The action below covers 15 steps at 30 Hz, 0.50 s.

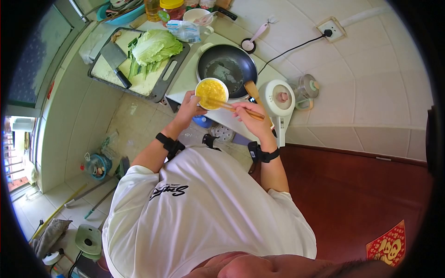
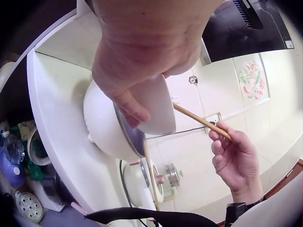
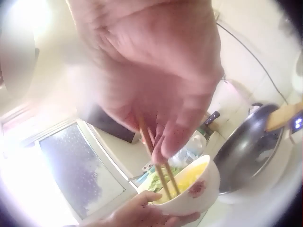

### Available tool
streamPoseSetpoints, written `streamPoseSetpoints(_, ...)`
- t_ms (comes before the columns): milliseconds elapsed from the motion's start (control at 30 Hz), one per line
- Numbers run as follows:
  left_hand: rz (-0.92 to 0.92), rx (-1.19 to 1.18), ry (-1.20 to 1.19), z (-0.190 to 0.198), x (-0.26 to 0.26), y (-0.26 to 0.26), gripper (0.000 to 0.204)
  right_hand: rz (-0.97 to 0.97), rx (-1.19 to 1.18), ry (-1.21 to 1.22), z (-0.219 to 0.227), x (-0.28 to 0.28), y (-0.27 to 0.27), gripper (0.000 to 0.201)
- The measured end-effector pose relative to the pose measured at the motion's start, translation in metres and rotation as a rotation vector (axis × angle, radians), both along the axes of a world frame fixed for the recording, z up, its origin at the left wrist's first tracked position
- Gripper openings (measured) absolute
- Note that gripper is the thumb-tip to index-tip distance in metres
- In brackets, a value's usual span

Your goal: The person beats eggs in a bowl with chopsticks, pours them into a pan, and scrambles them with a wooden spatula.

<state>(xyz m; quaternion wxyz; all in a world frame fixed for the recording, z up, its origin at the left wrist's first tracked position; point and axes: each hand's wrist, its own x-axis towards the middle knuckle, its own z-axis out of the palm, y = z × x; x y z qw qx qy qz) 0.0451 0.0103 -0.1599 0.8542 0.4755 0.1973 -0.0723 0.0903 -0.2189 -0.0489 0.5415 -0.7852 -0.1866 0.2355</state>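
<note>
My left hand (image 1: 187, 111) grips a small white bowl (image 3: 208, 187) by its side, thumb at the rim. Beaten egg (image 1: 211, 90), bright yellow, fills much of it. A pair of wooden chopsticks (image 1: 232, 107) is pinched in my right hand (image 1: 252, 118), their tips dipped in the egg. The bowl is held at the near edge of a dark frying pan (image 1: 218, 65), overlapping it in the head view. Clear liquid lies on the pan's bottom. A wooden spatula (image 1: 251, 89) leans on the pan's right rim.
Left of the pan, a cutting board (image 1: 103, 69) bears a cleaver (image 1: 113, 58) and cut cabbage (image 1: 157, 46). A white lidded pot (image 1: 277, 98) stands at the right. Behind are a plastic bag (image 1: 183, 31), a white container (image 1: 198, 16) and a wall socket (image 1: 330, 28) with a cord.
</note>
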Motion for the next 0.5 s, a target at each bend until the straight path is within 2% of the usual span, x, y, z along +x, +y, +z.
streamPoseSetpoints(67, 0.001, -0.006, 0.000, 0.001, 0.001, 0.000, 0.044, -0.180, 0.035, -0.105, -0.010, 0.001, -0.001, 0.021)
streamPoseSetpoints(100, 0.006, -0.012, 0.003, 0.001, 0.000, 0.000, 0.044, -0.179, 0.034, -0.104, -0.004, 0.000, 0.000, 0.021)
streamPoseSetpoints(167, 0.010, 0.000, 0.010, 0.001, -0.001, 0.000, 0.044, 0.002, -0.039, -0.012, 0.010, -0.002, 0.002, 0.020)
streamPoseSetpoints(200, 0.012, 0.013, 0.015, 0.001, 0.000, 0.000, 0.044, -0.002, -0.038, -0.012, 0.007, -0.002, 0.002, 0.020)
streamPoseSetpoints(267, 0.011, -0.002, 0.008, 0.000, 0.002, 0.000, 0.044, -0.180, 0.034, -0.092, 0.001, -0.002, 0.001, 0.020)
streamPoseSetpoints(300, 0.013, -0.016, 0.008, -0.001, 0.000, 0.000, 0.044, -0.179, 0.032, -0.091, 0.005, -0.003, 0.002, 0.020)
streamPoseSetpoints(367, 0.005, -0.013, 0.009, -0.003, 0.000, 0.002, 0.044, -0.029, -0.059, 0.024, 0.018, -0.004, 0.006, 0.019)
streamPoseSetpoints(467, 0.009, -0.013, 0.000, -0.002, 0.001, 0.001, 0.044, -0.142, 0.007, -0.109, -0.004, 0.000, 0.000, 0.019)
streamPoseSetpoints(500, 0.022, -0.015, -0.004, -0.002, -0.001, 0.001, 0.044, -0.139, 0.006, -0.108, 0.002, -0.001, 0.002, 0.019)
